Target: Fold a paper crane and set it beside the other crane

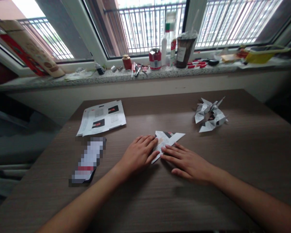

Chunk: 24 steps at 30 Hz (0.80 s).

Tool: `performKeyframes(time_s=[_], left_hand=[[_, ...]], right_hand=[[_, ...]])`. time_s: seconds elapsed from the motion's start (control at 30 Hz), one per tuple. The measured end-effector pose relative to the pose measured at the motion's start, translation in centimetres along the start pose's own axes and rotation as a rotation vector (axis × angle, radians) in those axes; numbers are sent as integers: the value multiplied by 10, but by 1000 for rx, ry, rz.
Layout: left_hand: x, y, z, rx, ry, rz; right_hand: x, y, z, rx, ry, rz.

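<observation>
A folded sheet of printed paper [167, 139], roughly triangular, lies on the brown table in front of me. My left hand [142, 152] rests on its left side, fingers stretched out and lying flat, covering part of that edge. From the right, my right hand [186, 160] touches the paper's lower right edge with spread fingertips, its thumb apart on the table side. Neither hand is wrapped round anything. Farther right sits a cluster of folded paper pieces [210, 116] with pointed tips.
Flat printed sheets [103, 118] lie at the table's back left, above a blurred-out phone [88, 160]. Along the stone windowsill [82, 81] stand a red can [155, 59], bottles, a dark drink cup [183, 50], a yellow container [260, 55] and a leaning cardboard piece [31, 48].
</observation>
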<state>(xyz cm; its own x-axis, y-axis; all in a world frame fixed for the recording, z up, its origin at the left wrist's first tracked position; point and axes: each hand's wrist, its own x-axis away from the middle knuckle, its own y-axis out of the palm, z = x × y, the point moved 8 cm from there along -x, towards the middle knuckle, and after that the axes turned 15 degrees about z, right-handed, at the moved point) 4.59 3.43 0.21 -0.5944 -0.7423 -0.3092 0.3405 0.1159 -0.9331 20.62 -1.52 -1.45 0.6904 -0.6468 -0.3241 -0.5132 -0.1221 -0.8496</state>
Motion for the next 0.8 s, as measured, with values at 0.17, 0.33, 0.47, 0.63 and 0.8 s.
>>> performKeyframes(time_s=[0.17,0.33,0.47,0.63,0.8], left_hand=[[-2,9,4,30,6,-9],[-1,13,2,86,38,16],[-1,12,-2,98,46,22],[-2,10,-2,99,58,26],[-3,7,3,119,93,40]], right_hand=[[-3,-4,1,-22,-12,56],[-3,-27,26,16,51,260],[-1,-31,47,69,112,258],[-1,-25,51,83,102,221],[-3,-26,49,38,101,236]])
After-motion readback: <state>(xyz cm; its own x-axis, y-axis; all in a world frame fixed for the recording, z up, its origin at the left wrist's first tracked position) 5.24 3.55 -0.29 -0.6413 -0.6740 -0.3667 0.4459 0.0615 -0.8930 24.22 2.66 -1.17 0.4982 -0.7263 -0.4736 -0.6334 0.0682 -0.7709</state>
